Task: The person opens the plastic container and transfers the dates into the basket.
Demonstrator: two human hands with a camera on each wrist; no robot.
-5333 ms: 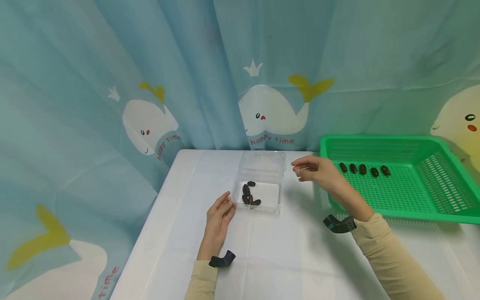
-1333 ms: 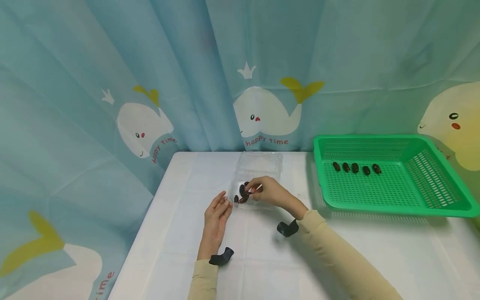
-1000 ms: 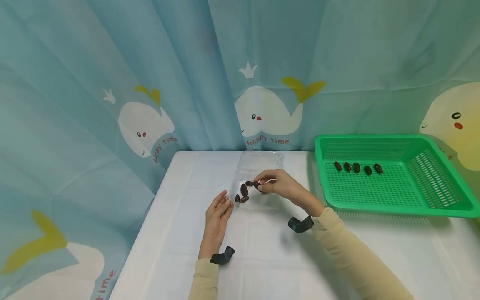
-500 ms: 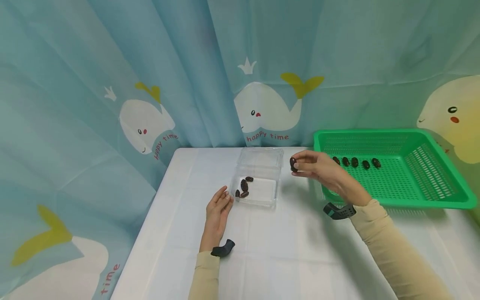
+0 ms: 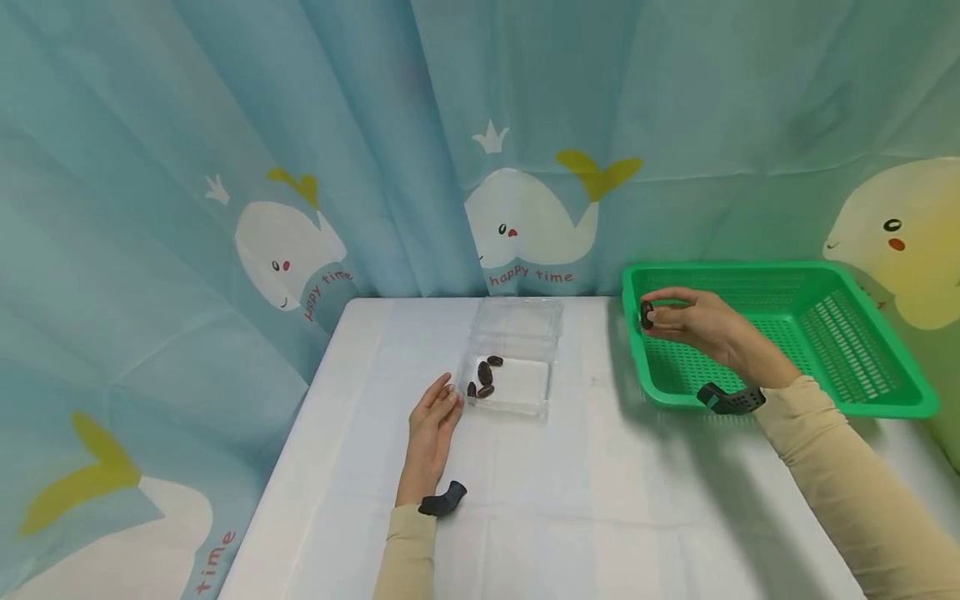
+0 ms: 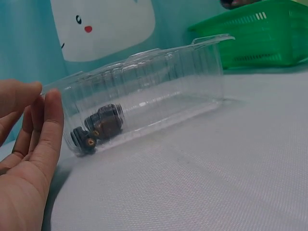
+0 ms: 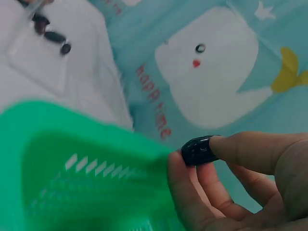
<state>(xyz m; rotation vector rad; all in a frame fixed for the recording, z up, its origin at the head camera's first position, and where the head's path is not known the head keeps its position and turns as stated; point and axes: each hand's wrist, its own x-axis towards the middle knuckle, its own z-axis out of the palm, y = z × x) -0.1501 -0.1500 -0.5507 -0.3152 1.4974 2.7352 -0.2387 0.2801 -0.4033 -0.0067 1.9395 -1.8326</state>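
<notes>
My right hand pinches a dark brown date between thumb and fingertips, over the left side of the green basket. In the right wrist view the date looks glossy beside the basket rim. My left hand lies by a hinged clear plastic box, its fairly straight fingers touching the box's left corner. Several dates lie along the left of that box, and the left wrist view shows them through its wall. Dates seen earlier in the basket are hidden behind my right hand.
The box lid is folded back toward the curtain printed with whales. A white cloth covers the table. The basket has raised slotted walls and stands at the back right.
My right hand picked a date from the box, lifted it and carried it rightward over the basket. The box holds fewer dates. My left hand stayed at the box's corner.
</notes>
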